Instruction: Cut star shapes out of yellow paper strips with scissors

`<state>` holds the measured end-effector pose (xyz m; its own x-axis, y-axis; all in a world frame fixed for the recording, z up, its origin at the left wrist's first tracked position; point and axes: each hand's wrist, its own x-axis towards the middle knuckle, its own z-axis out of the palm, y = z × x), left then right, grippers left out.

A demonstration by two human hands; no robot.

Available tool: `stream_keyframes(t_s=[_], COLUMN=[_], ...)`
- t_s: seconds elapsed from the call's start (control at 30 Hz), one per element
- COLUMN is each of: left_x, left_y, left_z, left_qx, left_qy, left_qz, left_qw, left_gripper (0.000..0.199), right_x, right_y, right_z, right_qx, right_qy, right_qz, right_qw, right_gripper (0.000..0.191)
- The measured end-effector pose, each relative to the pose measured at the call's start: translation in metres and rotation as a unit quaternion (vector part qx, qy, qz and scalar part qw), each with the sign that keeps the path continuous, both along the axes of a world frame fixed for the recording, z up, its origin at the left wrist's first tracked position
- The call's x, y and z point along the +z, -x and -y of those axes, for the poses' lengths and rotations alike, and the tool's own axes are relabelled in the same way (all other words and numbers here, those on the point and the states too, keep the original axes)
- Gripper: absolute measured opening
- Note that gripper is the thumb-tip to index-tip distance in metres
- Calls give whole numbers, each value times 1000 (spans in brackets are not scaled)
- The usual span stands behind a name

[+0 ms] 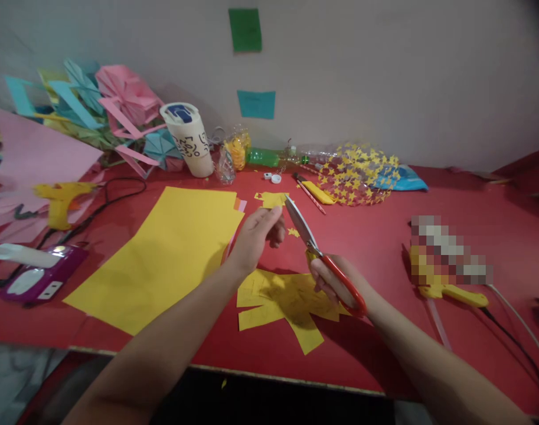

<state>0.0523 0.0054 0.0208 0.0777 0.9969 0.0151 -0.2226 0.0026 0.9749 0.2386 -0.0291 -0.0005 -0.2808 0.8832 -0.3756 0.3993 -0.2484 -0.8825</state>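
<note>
My right hand (333,277) grips red-handled scissors (301,221), their blades pointing up and away to the left. My left hand (258,236) is closed, thumb and fingers pinching a small piece of yellow paper (273,199) close to the scissor tips. Just right of that hand, a few small yellow paper stars (294,232) lie on the red table. Below both hands several yellow paper strips (291,301) are spread in an overlapping pile. A large yellow sheet (172,248) lies left of them, partly behind my left forearm.
Glue guns lie at left (63,200) and right (450,292), with cords. A purple power strip (43,277) sits at left. Along the wall stand a white tumbler (189,141), a green bottle (263,157) and a star-covered clear dome (358,174). Pink and blue paper decorations (125,94) fill the back left.
</note>
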Motion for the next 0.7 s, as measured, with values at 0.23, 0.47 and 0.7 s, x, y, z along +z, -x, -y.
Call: stream_keyframes(t_s=[0.23, 0.47, 0.7], left_x=[-4, -1, -1], left_y=[6, 9, 9], left_z=[-8, -9, -10], left_qx=[74, 97, 104], left_qy=[-22, -28, -29], left_qz=[39, 21, 24], left_qw=[996, 995, 994], left_gripper=[27, 23, 20], right_x=[8, 2, 3], right_y=[1, -2, -5], right_z=[0, -2, -1], right_qx=[39, 81, 114], right_qy=[4, -21, -51], right_qz=[17, 8, -2], right_qw=[999, 996, 992], right_gripper=[52, 52, 58])
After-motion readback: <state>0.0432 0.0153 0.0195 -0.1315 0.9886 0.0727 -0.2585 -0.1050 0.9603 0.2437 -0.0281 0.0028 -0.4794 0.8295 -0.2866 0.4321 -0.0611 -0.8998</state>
